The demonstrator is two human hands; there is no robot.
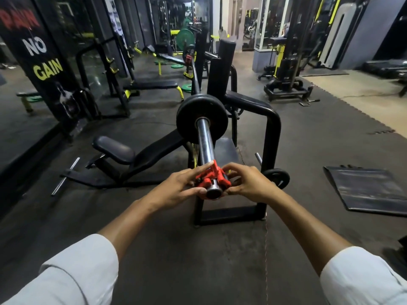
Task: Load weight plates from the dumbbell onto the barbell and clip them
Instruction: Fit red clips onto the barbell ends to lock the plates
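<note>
Head view: barbell [203, 142] runs away from the camera, one black weight plate [201, 118] seated far up its sleeve. Red clip [212, 179] sits at the sleeve's near tip, left hand [178, 190] and right hand [248, 184] both pinching it. Risk: clip left short of the plate, so the plate slides; fingers caught in the clamp.

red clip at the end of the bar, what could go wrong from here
1. The red clip sits at the very tip of the barbell sleeve, far from the black plate; if locked there, the plate could probably slide outward.
2. Both the left hand and right hand pinch the clip, so fingers might get caught when it closes.
</note>
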